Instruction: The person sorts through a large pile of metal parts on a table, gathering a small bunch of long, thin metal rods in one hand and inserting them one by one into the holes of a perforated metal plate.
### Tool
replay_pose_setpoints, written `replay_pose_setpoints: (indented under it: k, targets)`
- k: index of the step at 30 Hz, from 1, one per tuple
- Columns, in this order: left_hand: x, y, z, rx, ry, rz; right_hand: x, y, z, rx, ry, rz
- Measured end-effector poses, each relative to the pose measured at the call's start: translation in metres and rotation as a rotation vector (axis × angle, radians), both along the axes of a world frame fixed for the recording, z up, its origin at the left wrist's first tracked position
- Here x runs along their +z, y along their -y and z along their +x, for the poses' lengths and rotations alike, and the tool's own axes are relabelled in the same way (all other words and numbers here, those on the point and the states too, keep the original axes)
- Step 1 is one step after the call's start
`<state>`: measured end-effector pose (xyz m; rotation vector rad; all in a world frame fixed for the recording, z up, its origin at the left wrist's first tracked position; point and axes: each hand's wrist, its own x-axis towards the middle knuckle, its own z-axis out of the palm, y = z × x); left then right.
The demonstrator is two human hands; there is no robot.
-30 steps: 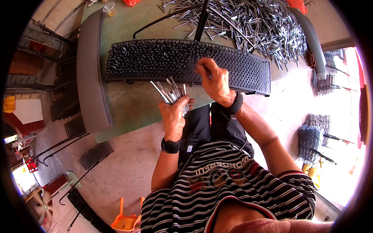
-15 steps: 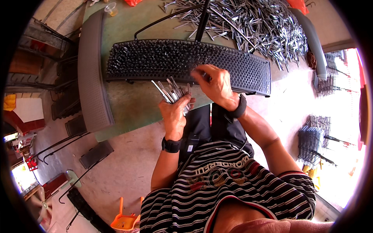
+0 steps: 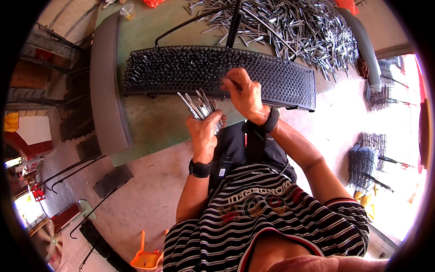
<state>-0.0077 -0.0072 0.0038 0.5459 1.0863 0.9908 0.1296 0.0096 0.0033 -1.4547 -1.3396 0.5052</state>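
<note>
My left hand [image 3: 203,133] is closed around a bundle of thin metal strips [image 3: 197,105], whose ends fan out above the fingers. A long black perforated rack [image 3: 287,84] lies across the table in front of me. Many small upright pieces [image 3: 170,68] stand in the holes of its left and middle part; the holes on the right side show bare. Over the middle of the rack is my right hand [image 3: 247,97], its fingers bent and pinched together. The fingertips are slightly blurred, and what they hold cannot be made out.
A large loose heap of metal strips [image 3: 312,36] covers the far right of the green table [image 3: 154,136]. Stacked grey perforated sheets [image 3: 108,90] line its left side. A plastic cup [image 3: 128,11] stands at the far left. Wire racks [image 3: 364,158] are at the right, an orange chair [image 3: 147,258] below.
My right hand has shifted slightly left and up along the rack, its fingers still pinched. My left hand and its bundle have hardly moved.
</note>
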Motion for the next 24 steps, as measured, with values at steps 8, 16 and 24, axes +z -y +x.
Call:
replay_pose_setpoints:
  k: [8, 16, 24]
  targets:
    - [-0.005, 0.000, -0.004, 0.019, 0.007, 0.011, 0.006, -0.009, 0.009, 0.187, 0.606, 0.137]
    - [0.007, -0.002, 0.005, -0.028, 0.039, -0.021, 0.018, 0.019, 0.015, 0.169, -0.016, -0.362]
    - [0.007, -0.003, 0.016, -0.125, 0.066, -0.044, 0.016, -0.001, 0.033, -0.160, -0.248, -0.003]
